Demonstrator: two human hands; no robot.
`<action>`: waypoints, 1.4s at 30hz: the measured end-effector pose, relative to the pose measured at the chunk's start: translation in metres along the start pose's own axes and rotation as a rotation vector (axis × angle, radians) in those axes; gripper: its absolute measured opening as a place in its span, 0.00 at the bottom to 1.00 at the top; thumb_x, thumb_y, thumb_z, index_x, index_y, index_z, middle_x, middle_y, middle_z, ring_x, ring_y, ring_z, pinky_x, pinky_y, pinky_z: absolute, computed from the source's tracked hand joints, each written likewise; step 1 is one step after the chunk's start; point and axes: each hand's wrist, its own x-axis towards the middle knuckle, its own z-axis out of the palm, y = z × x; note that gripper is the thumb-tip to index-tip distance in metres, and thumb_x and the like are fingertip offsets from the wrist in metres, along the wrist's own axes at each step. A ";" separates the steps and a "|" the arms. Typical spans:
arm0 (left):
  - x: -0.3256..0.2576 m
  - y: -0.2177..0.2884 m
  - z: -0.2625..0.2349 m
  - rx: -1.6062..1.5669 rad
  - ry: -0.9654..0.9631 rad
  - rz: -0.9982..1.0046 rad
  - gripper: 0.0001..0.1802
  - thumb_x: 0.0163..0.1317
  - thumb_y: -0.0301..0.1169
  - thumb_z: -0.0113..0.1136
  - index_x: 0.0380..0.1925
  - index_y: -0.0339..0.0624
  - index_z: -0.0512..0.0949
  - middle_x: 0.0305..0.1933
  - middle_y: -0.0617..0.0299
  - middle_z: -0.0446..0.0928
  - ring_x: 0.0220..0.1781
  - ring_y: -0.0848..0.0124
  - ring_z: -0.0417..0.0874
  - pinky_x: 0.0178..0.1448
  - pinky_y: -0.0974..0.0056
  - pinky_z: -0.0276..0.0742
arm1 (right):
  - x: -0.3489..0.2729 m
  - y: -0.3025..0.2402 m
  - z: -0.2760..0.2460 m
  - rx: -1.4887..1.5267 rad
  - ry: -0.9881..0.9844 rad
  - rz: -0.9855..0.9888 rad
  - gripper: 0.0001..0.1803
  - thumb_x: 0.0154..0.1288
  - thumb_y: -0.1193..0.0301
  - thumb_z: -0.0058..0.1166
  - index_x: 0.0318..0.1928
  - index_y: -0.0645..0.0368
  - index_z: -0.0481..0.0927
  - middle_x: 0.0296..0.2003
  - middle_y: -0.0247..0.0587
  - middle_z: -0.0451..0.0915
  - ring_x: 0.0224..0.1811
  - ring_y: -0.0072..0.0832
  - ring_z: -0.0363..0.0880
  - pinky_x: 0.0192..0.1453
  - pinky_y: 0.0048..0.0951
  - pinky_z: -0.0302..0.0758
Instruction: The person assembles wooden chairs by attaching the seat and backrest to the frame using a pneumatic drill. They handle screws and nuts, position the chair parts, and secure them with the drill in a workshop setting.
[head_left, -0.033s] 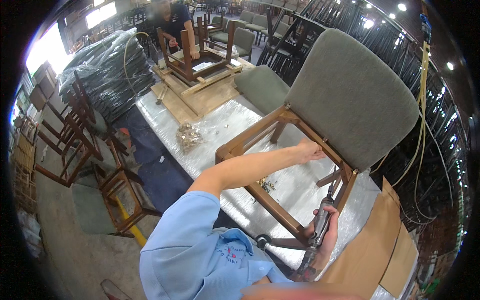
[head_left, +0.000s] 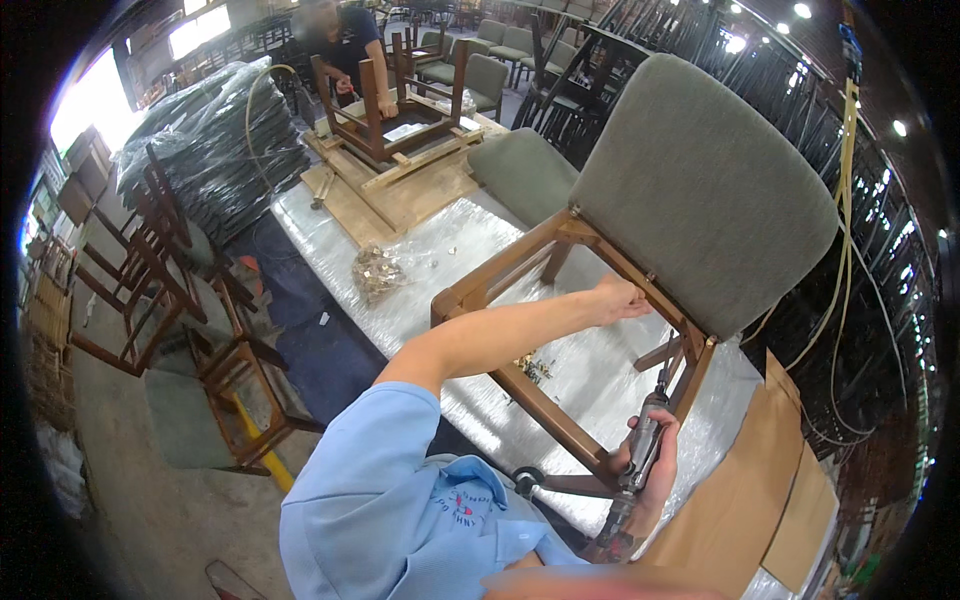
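Observation:
A wooden chair frame (head_left: 545, 423) lies on the table in front of me, with a grey-green upholstered backrest (head_left: 705, 200) rising at its far right side. My left hand (head_left: 622, 300) reaches across the frame to the rail below the backrest. Its fingers are closed at the rail's inner side; what they hold, if anything, is hidden. In my right hand (head_left: 660, 470) is a metal air screwdriver (head_left: 643, 450), gripped round its body. Its long bit points up toward the frame's right corner, close to the rail. Small metal brackets show along the backrest's lower edge.
A plastic-wrapped table (head_left: 460, 235) holds a bag of small metal parts (head_left: 377, 272), loose screws (head_left: 533, 368) and a grey-green cushion (head_left: 525, 175). Cardboard (head_left: 730, 500) lies at right. Another person (head_left: 350, 50) handles an upturned chair frame (head_left: 375, 130). Chairs (head_left: 240, 380) stand on the left floor.

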 end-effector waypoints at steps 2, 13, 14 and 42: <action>0.000 0.002 0.000 0.023 0.001 -0.032 0.15 0.66 0.14 0.45 0.52 0.16 0.65 0.52 0.34 0.74 0.56 0.46 0.81 0.59 0.56 0.85 | 0.000 0.000 0.001 -0.009 -0.009 -0.008 0.20 0.81 0.51 0.30 0.52 0.51 0.70 0.42 0.44 0.74 0.18 0.24 0.74 0.17 0.25 0.73; 0.014 0.003 -0.009 -0.035 -0.212 -0.094 0.10 0.71 0.21 0.48 0.49 0.25 0.69 0.49 0.44 0.76 0.50 0.56 0.82 0.54 0.60 0.83 | 0.006 0.002 -0.001 0.031 -0.039 -0.058 0.20 0.81 0.54 0.30 0.53 0.53 0.71 0.42 0.44 0.75 0.17 0.25 0.75 0.18 0.25 0.74; 0.015 0.001 -0.010 -0.025 -0.228 -0.096 0.11 0.71 0.21 0.49 0.50 0.26 0.69 0.49 0.45 0.77 0.51 0.58 0.82 0.54 0.61 0.83 | 0.005 0.002 -0.001 0.052 -0.042 -0.060 0.20 0.81 0.55 0.31 0.53 0.54 0.71 0.42 0.44 0.76 0.17 0.25 0.76 0.17 0.24 0.73; -0.001 0.008 0.035 0.250 -0.314 -0.168 0.12 0.66 0.41 0.66 0.31 0.48 0.77 0.22 0.75 0.71 0.18 0.86 0.67 0.26 0.76 0.65 | 0.010 0.004 -0.009 0.008 -0.155 -0.099 0.20 0.81 0.55 0.32 0.51 0.57 0.72 0.40 0.45 0.77 0.17 0.24 0.76 0.18 0.21 0.72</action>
